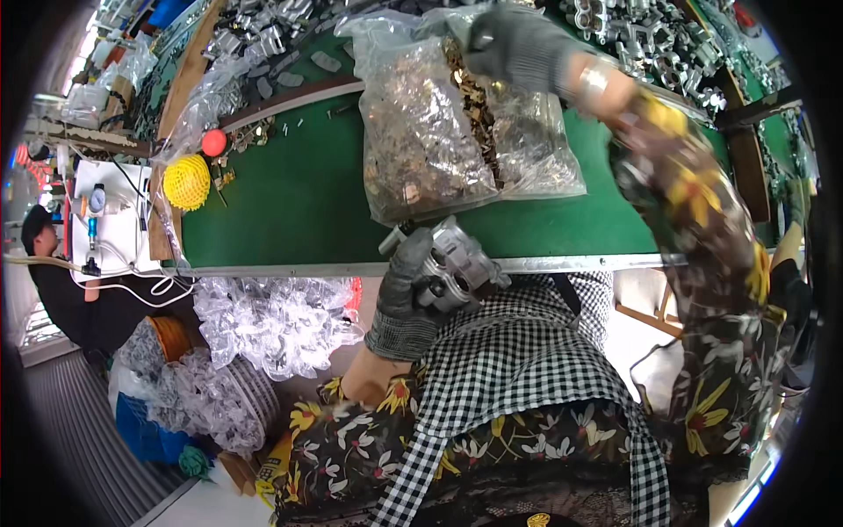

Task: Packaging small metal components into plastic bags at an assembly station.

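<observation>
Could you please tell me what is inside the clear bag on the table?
Small brownish pieces show in the bag; glare blurs many, and whatever lies deeper is covered.

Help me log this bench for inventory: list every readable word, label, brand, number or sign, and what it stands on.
No text is readable.
Yellow packaging, lower left: dark print, too small to read.
Gauge: dial markings too small to read.
Metal part in left hand: no legible lettering.

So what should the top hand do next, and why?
Perhaps the right hand should pick one of the brown pieces: they show in a gap in the clear plastic, just beside that hand, while the left hand grips a metal part.
</observation>
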Tool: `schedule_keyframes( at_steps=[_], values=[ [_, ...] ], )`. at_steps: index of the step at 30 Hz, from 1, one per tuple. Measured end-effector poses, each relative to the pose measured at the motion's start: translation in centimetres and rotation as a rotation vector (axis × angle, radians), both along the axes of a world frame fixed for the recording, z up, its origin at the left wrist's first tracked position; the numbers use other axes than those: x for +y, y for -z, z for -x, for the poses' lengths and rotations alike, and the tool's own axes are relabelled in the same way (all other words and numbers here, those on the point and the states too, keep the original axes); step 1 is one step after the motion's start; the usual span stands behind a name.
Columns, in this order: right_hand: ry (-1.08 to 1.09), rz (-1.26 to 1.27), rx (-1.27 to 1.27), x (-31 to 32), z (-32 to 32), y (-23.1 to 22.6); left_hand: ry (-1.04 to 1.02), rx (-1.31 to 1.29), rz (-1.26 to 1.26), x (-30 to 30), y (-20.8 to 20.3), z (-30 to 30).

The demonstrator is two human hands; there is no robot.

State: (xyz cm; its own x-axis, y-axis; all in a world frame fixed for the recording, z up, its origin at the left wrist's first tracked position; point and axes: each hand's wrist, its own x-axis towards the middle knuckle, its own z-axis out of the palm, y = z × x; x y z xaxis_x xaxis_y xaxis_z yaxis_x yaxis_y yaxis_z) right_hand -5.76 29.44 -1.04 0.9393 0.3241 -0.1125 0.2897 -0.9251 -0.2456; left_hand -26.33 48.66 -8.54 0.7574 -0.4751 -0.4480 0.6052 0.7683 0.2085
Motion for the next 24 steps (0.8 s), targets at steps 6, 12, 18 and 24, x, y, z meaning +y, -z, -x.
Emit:
schedule_keyframes(
  at_steps=[6,12,18,24],
  values=[
    [0.0,0.182,-0.237,1.8,-5.2,3.8,-0.029,0.021,-0.128,0.1,-0.1,0.4],
    [-0.065,0.075,-0.103,2.6,-5.7,5.0,-0.089,0.09,-0.263,0.5,0.4,0.9],
    [0.008,-0.355,-0.075,-2.8,-3.5,4.2,-0.018,0.098,-0.317,-1.2,-1.0,0.0],
    [0.296,-0.785,0.105,-5.0,-1.6,3.5,0.014,0.049,-0.33,-2.2,-0.8,-1.2]
  ],
)
